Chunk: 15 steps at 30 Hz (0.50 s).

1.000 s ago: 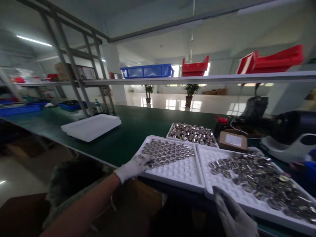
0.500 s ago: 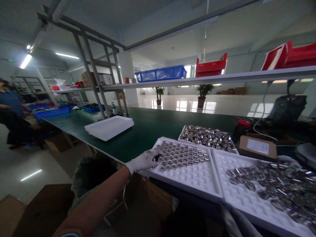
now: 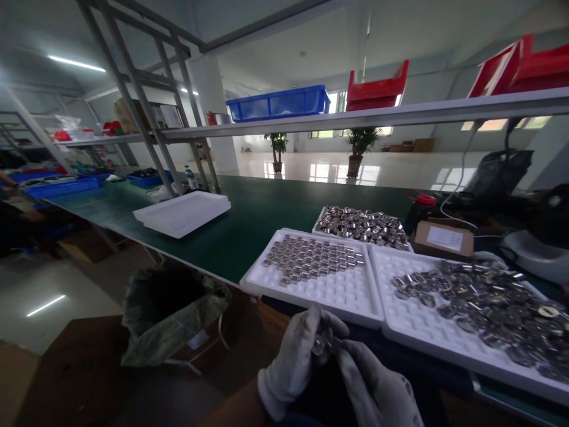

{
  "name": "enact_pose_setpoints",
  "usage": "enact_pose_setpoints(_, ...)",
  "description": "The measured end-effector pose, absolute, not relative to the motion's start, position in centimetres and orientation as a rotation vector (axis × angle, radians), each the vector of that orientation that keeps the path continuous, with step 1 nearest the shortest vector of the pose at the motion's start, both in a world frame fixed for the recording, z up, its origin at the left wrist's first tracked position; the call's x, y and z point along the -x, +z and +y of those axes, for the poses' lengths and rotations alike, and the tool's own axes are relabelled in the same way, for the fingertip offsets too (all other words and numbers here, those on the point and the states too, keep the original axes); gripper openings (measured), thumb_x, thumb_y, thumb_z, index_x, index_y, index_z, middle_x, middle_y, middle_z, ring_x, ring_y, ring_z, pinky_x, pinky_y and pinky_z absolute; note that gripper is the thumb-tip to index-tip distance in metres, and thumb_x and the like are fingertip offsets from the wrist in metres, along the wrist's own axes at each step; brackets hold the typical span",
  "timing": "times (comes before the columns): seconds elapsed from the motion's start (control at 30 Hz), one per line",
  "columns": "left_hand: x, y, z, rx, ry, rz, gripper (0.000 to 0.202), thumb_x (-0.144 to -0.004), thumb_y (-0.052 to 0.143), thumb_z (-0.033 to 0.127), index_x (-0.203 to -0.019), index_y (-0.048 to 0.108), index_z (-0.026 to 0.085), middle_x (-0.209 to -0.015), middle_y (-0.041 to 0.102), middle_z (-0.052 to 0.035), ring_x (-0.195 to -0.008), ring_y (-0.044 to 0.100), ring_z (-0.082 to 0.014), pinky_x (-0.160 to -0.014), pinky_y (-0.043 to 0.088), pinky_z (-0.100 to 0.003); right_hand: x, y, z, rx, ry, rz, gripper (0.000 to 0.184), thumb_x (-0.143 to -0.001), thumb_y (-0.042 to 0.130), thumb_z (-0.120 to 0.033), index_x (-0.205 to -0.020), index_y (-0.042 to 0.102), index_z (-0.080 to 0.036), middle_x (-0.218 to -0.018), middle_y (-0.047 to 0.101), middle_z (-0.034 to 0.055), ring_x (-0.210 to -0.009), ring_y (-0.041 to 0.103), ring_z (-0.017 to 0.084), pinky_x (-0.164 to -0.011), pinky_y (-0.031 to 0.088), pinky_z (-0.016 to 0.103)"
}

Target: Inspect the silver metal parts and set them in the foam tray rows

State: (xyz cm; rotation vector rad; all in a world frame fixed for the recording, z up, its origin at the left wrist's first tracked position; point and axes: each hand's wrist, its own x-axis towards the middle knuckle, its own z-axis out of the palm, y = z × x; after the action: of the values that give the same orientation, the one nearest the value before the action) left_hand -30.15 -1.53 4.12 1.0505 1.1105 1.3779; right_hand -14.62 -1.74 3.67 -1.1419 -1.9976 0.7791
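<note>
Both hands wear white gloves and meet low in front of me, below the trays. My left hand point(image 3: 291, 359) is closed around a small shiny metal cylinder point(image 3: 318, 346); the fingers partly hide it, and whether more than one is in there I cannot tell. My right hand point(image 3: 377, 385) comes in from the right, thumb and fingers pinched together against the metal; what they grip is too dark to make out. Just beyond, a white moulded tray point(image 3: 351, 299) carries rows of metal cylinders point(image 3: 311, 259). To its right another white tray point(image 3: 402, 323) bears a loose heap of metal parts point(image 3: 493, 308).
Behind these stands a third tray with piled metal cylinders point(image 3: 360, 225). A cardboard box point(image 3: 444, 238) and a red-lidded bottle point(image 3: 422, 204) are at right. Stacked white trays point(image 3: 182, 213) lie left on the green table point(image 3: 249, 237). A lined bin point(image 3: 173, 320) stands below; a shelf point(image 3: 284, 123) runs above.
My left hand has left the rows in the tray and come down in front of me. My right hand has come up to meet it, and the view has tilted down slightly.
</note>
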Motion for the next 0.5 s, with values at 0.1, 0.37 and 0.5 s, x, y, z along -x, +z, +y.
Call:
enact_pose_setpoints(0.1, 29.3, 4.4, -1.6, -0.957, 1.444, 1.186, 0.075, -0.091, 0.039, 0.079, -0.073, 0.068, 0.013, -0.060, 0.055, -0.0023, -0.051, 0.045, -0.0101, -0.051, 0.034, -0.023, 14.3, 3.3, -1.5, 1.071, 0.680, -2.102, 0.033, -0.104, 0.041, -0.042, -0.101, 0.070, -0.027, -0.070, 0.072, -0.0034, -0.061, 0.071, 0.011, -0.057, 0.050, 0.015)
enact_pose_setpoints(0.37, 28.8, 2.7, -1.9, -0.770, 1.529, 1.246, 0.071, -0.090, 0.040, 0.080, -0.070, 0.065, 0.016, -0.060, 0.055, -0.0019, -0.054, 0.049, -0.0132, -0.053, 0.036, -0.026, 15.2, 3.1, -1.8, 0.964, 0.337, -2.206, 0.030, -0.105, 0.040, -0.033, -0.100, 0.068, -0.026, -0.061, 0.068, -0.0044, -0.046, 0.065, 0.012, -0.047, 0.045, 0.019)
enact_pose_setpoints(0.5, 28.4, 2.1, -1.6, -0.689, 1.526, 1.195, 0.067, -0.090, 0.046, 0.078, -0.068, 0.062, 0.016, -0.056, 0.048, 0.0005, -0.053, 0.043, -0.0120, -0.053, 0.033, -0.026, 15.5, 2.3, -1.3, 0.787, -0.361, -2.361, 0.032, -0.102, 0.037, -0.019, -0.100, 0.069, -0.018, -0.055, 0.064, -0.0028, -0.040, 0.061, 0.015, -0.041, 0.038, 0.029)
